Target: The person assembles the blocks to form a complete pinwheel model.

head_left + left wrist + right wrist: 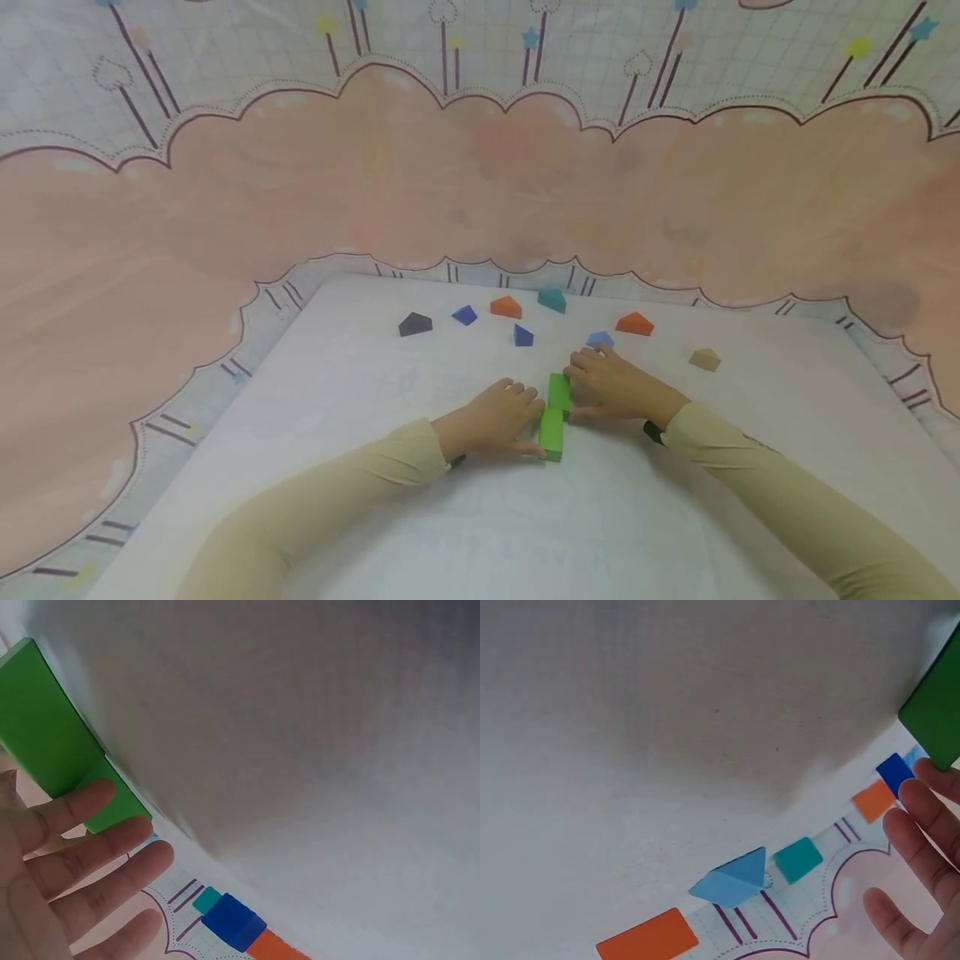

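On the white tabletop [352, 367], two hands [495, 419] [611, 387] with fingers spread touch two green blocks [551, 433] [559, 392], eight other blocks [416, 325] [466, 315] [506, 307] [552, 301] [522, 336] [600, 338] [634, 324] [705, 360] lying beyond

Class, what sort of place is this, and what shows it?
Possibly an indoor play or activity corner: coloured blocks on a white surface, with a cartoon-patterned cloth behind. Little else shows.

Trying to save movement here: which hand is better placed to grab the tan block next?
Likely the right hand: in the head view it sits nearer the tan block, on the same side of the green blocks, while the left hand is across them.
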Demonstrator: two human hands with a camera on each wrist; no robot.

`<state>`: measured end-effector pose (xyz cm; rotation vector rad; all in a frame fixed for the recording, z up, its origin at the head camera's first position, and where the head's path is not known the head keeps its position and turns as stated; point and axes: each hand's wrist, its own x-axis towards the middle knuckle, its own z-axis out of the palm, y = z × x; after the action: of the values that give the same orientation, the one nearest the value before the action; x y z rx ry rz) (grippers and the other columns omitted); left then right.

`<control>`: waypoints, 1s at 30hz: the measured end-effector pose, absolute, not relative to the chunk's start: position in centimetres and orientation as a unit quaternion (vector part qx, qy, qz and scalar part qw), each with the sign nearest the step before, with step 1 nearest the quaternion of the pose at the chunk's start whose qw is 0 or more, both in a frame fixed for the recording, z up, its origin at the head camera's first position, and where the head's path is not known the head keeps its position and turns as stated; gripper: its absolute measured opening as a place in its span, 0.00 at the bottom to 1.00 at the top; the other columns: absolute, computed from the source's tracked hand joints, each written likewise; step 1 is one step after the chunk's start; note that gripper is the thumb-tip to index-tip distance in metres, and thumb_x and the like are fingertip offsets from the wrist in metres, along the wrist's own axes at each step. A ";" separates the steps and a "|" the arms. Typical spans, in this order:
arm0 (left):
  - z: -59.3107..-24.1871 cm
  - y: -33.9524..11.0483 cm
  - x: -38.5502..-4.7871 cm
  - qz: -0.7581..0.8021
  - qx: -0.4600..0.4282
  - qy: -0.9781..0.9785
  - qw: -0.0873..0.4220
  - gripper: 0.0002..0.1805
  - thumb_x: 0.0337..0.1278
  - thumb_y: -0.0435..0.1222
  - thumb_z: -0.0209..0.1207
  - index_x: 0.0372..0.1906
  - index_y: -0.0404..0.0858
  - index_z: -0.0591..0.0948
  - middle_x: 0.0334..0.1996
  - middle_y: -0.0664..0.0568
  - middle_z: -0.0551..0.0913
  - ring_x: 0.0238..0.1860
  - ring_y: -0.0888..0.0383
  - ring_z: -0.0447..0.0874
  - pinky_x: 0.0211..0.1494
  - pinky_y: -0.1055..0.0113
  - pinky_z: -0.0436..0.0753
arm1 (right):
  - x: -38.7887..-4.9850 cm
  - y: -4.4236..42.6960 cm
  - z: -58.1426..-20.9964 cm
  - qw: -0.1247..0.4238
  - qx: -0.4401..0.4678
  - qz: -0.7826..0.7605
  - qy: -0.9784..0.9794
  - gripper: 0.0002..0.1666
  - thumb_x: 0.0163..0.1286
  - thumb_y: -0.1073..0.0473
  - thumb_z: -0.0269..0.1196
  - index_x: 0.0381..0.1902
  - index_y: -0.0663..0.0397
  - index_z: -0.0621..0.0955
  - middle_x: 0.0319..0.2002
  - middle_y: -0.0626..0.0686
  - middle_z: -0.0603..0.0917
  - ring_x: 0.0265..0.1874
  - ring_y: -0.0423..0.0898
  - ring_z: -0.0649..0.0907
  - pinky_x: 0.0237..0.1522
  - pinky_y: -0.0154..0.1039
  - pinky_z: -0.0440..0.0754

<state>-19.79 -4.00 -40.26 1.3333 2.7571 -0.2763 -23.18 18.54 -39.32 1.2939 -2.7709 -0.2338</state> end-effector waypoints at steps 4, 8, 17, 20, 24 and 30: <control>-40.3 -3.8 -19.8 -0.082 0.428 0.899 0.037 0.37 0.54 0.67 0.48 0.56 0.44 0.73 0.49 0.53 0.78 0.51 0.57 0.76 0.60 0.62 0.72 | -23.2 18.5 -39.3 0.038 0.422 -0.073 -0.903 0.39 0.55 0.32 0.63 0.54 0.56 0.76 0.50 0.56 0.79 0.54 0.53 0.77 0.60 0.57 0.69; -40.4 -3.7 -19.8 -0.080 0.423 0.901 0.041 0.38 0.53 0.68 0.47 0.57 0.44 0.72 0.49 0.53 0.78 0.51 0.57 0.76 0.60 0.61 0.72 | -23.3 18.5 -39.2 0.039 0.424 -0.071 -0.902 0.40 0.55 0.32 0.63 0.54 0.56 0.77 0.50 0.56 0.79 0.53 0.53 0.77 0.60 0.57 0.70; -40.3 -3.6 -20.1 -0.084 0.422 0.902 0.041 0.38 0.54 0.68 0.46 0.58 0.44 0.72 0.52 0.52 0.77 0.54 0.56 0.75 0.61 0.61 0.72 | -23.6 18.5 -39.5 0.056 0.427 -0.066 -0.900 0.39 0.56 0.32 0.62 0.53 0.55 0.77 0.48 0.54 0.79 0.52 0.51 0.77 0.60 0.57 0.70; -40.3 -3.7 -20.1 -0.081 0.421 0.903 0.040 0.38 0.54 0.68 0.47 0.58 0.44 0.72 0.52 0.52 0.77 0.54 0.56 0.75 0.61 0.61 0.72 | -23.6 18.5 -39.7 0.054 0.422 -0.062 -0.903 0.39 0.57 0.31 0.61 0.54 0.55 0.76 0.48 0.53 0.79 0.52 0.51 0.77 0.60 0.57 0.69; -40.6 -3.7 -20.0 -0.070 0.421 0.903 0.040 0.37 0.53 0.68 0.48 0.56 0.45 0.73 0.51 0.53 0.77 0.52 0.57 0.75 0.60 0.61 0.72 | -23.4 18.3 -39.7 0.050 0.422 -0.053 -0.904 0.39 0.56 0.31 0.61 0.54 0.54 0.77 0.49 0.54 0.79 0.52 0.51 0.77 0.60 0.56 0.70; -40.5 -3.8 -19.8 -0.077 0.424 0.902 0.030 0.36 0.52 0.68 0.48 0.54 0.45 0.74 0.50 0.54 0.78 0.50 0.57 0.75 0.58 0.62 0.72 | -23.4 18.2 -39.7 0.045 0.424 -0.045 -0.903 0.39 0.56 0.32 0.62 0.55 0.54 0.76 0.49 0.54 0.79 0.52 0.51 0.76 0.60 0.56 0.70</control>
<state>-19.77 -3.76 -40.47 1.3069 2.7797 -0.2362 -23.45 18.16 -39.71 1.2951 -2.7586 -0.1380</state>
